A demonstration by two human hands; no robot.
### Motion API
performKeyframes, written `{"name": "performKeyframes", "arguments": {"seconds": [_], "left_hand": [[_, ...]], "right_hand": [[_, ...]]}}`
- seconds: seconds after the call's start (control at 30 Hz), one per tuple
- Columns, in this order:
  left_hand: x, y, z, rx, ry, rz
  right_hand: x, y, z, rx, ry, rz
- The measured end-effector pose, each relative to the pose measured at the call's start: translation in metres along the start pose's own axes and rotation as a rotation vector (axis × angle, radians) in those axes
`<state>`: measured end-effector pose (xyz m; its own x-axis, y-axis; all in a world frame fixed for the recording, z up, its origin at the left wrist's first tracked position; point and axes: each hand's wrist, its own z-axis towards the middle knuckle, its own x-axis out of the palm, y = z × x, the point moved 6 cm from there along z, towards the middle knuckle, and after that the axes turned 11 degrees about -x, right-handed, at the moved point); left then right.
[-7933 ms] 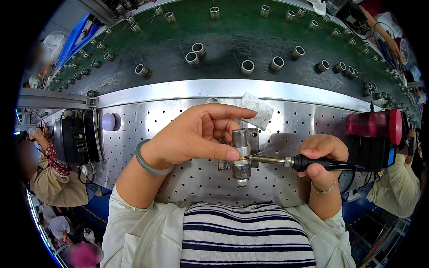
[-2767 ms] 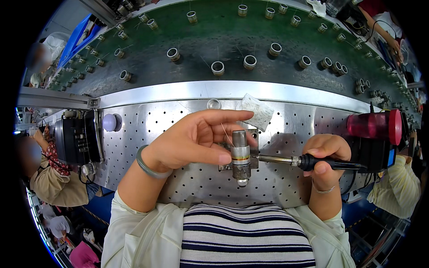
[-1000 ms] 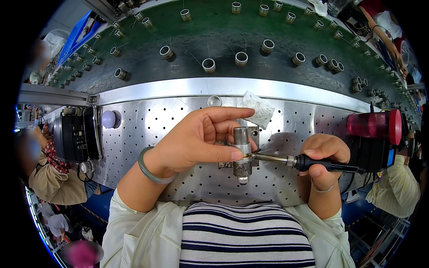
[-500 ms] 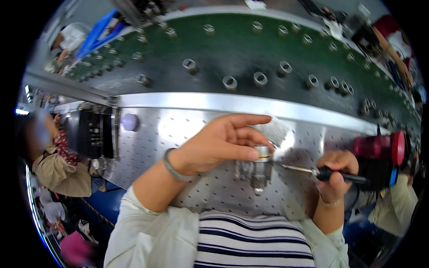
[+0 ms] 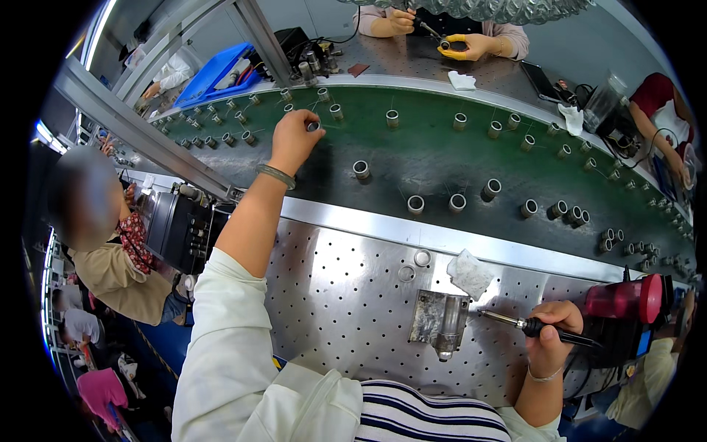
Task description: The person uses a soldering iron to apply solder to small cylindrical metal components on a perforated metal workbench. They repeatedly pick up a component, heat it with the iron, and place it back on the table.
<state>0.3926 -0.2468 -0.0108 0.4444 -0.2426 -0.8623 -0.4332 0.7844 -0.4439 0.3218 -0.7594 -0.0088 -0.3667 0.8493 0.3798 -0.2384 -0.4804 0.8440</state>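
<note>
My left hand (image 5: 296, 140) is stretched out over the far left of the green conveyor belt (image 5: 331, 193), its fingers closed on a small metal cylinder (image 5: 314, 127). In my right hand (image 5: 556, 333), near the right side of the perforated metal table (image 5: 331, 317), is a soldering iron (image 5: 534, 326). Its tip points left, just beside a worn metal fixture block (image 5: 436, 318) with a rounded cylindrical part. Behind the block lie two thin rings (image 5: 422, 258) and a crumpled white wipe (image 5: 470, 274).
Several similar metal cylinders (image 5: 361, 169) stand along the belt. A red container (image 5: 626, 303) and a black box stand at the right. Across the belt a person's hands (image 5: 465, 48) work on a small part. A metal post (image 5: 147, 125) slants at the left; another person sits below it.
My left hand has moved from the fixture block up and left to the belt. The two rings have come into sight. My right hand still holds the soldering iron, and the view has tilted upward.
</note>
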Motion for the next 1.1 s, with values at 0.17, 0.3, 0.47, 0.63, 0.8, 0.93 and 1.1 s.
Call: {"name": "performKeyframes", "arguments": {"seconds": [0.17, 0.3, 0.47, 0.63, 0.8, 0.93, 1.1], "left_hand": [[0.004, -0.039, -0.03, 0.218, -0.04, -0.129], [0.013, -0.072, -0.076, 0.178, 0.268, -0.268], [0.026, -0.061, -0.091, 0.182, 0.115, -0.186], [0.012, -0.093, -0.126, -0.067, 0.345, -0.67], [0.013, -0.162, -0.213, -0.229, 1.169, -1.089], [0.031, -0.168, -0.231, -0.364, 1.367, -1.215], [0.035, -0.172, -0.238, -0.303, 1.503, -1.126]], "right_hand": [[-0.003, 0.002, 0.0, 0.017, -0.017, -0.098], [-0.007, 0.003, 0.0, 0.014, -0.024, -0.044], [-0.005, 0.003, 0.0, -0.006, -0.014, -0.009], [-0.01, 0.004, -0.001, -0.001, -0.012, -0.044], [-0.005, 0.004, -0.002, 0.015, 0.007, -0.042], [-0.003, 0.005, -0.002, 0.01, 0.026, -0.013], [-0.002, 0.006, -0.004, 0.039, 0.025, 0.033]]}}
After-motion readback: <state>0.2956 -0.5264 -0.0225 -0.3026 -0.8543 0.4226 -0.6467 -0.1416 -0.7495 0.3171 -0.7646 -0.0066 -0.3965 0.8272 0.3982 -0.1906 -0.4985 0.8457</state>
